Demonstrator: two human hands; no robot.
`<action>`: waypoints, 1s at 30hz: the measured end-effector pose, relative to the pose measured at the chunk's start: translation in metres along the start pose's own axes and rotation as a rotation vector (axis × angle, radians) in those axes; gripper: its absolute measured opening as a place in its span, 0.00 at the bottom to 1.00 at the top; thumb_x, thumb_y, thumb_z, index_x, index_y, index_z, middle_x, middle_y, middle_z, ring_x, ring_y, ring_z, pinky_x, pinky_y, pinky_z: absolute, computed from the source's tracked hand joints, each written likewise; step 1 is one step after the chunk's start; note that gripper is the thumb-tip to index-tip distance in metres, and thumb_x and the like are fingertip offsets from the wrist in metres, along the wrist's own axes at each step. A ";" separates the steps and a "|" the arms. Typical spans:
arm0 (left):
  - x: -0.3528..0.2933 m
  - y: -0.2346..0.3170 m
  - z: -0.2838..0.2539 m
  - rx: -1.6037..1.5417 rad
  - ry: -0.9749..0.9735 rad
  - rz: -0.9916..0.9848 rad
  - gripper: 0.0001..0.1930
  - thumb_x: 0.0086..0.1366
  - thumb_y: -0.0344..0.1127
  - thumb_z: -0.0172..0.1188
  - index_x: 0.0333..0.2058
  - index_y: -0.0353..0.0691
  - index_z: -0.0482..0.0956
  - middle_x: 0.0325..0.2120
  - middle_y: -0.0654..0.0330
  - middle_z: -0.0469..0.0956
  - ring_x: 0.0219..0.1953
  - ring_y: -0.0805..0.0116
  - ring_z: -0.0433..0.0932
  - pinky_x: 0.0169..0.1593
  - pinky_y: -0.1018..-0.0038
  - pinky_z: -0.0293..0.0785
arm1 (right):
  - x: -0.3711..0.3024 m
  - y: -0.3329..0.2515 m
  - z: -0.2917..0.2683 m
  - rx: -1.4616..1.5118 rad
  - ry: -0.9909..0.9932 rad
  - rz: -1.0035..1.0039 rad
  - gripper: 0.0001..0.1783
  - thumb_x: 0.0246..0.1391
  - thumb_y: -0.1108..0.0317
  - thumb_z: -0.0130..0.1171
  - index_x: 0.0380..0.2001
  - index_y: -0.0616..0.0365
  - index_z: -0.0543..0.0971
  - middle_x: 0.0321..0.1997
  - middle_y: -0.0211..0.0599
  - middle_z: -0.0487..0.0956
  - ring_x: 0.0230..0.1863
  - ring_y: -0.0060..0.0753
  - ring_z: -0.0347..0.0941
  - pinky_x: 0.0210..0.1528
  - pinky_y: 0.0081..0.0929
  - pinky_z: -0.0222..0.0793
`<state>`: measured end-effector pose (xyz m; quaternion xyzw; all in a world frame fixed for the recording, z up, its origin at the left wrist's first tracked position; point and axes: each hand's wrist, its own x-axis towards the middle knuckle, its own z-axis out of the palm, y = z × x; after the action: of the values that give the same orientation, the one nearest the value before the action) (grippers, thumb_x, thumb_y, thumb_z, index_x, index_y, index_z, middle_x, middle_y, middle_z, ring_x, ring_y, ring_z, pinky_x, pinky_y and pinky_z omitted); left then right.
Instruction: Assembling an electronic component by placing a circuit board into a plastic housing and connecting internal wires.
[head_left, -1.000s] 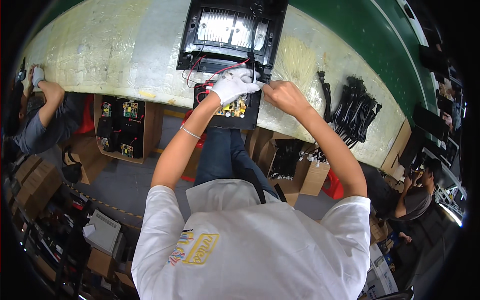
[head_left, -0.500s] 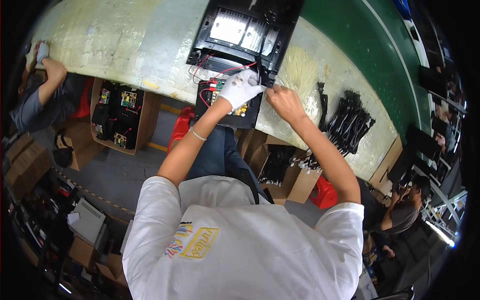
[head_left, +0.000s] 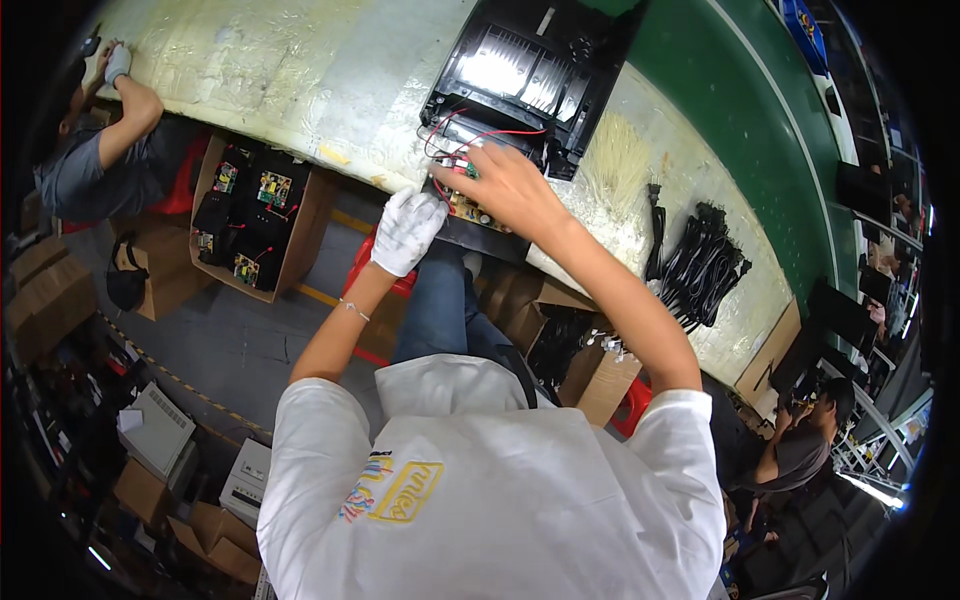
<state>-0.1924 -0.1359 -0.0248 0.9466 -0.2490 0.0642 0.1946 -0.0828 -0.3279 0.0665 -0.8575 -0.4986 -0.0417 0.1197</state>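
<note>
Directly under right hand (head_left: pixel 505 185): circuit board (head_left: pixel 468 208)

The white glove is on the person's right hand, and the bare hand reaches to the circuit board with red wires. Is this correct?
Not quite. The head view shows the white glove on the left hand. The bare hand reaching to the circuit board with red wires is the right hand.

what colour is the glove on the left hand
White; the glove covers the left hand, seen clearly in the head view.
</note>
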 end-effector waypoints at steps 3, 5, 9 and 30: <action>0.009 0.017 -0.042 0.070 0.207 0.108 0.12 0.51 0.33 0.57 0.36 0.42 0.79 0.28 0.65 0.74 0.41 0.69 0.73 0.53 0.57 0.66 | 0.028 0.006 0.023 -0.108 -0.081 -0.039 0.32 0.51 0.72 0.51 0.58 0.24 0.68 0.28 0.34 0.73 0.30 0.32 0.73 0.29 0.28 0.69; 0.011 0.032 -0.063 0.027 0.140 0.152 0.07 0.52 0.33 0.58 0.31 0.43 0.79 0.21 0.66 0.70 0.36 0.70 0.73 0.54 0.58 0.68 | 0.045 0.007 0.029 -0.102 -0.331 -0.024 0.35 0.52 0.72 0.50 0.61 0.22 0.64 0.23 0.33 0.75 0.23 0.34 0.75 0.23 0.31 0.69; 0.013 0.042 -0.067 -0.164 -0.016 0.227 0.03 0.55 0.31 0.59 0.29 0.41 0.79 0.21 0.63 0.70 0.31 0.67 0.74 0.54 0.58 0.70 | 0.062 0.023 0.033 0.012 -0.483 -0.072 0.17 0.50 0.69 0.55 0.45 0.42 0.76 0.23 0.38 0.77 0.26 0.39 0.78 0.24 0.34 0.71; 0.077 -0.034 -0.035 -0.663 -0.049 -0.005 0.25 0.42 0.31 0.69 0.42 0.40 0.75 0.48 0.48 0.71 0.52 0.50 0.71 0.57 0.62 0.66 | 0.042 0.060 -0.028 0.880 -0.446 0.320 0.05 0.52 0.76 0.53 0.34 0.64 0.73 0.29 0.50 0.79 0.34 0.53 0.76 0.37 0.41 0.69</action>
<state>-0.1096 -0.1295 0.0124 0.8336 -0.2584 -0.0437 0.4862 -0.0087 -0.3281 0.0912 -0.7795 -0.3451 0.3744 0.3649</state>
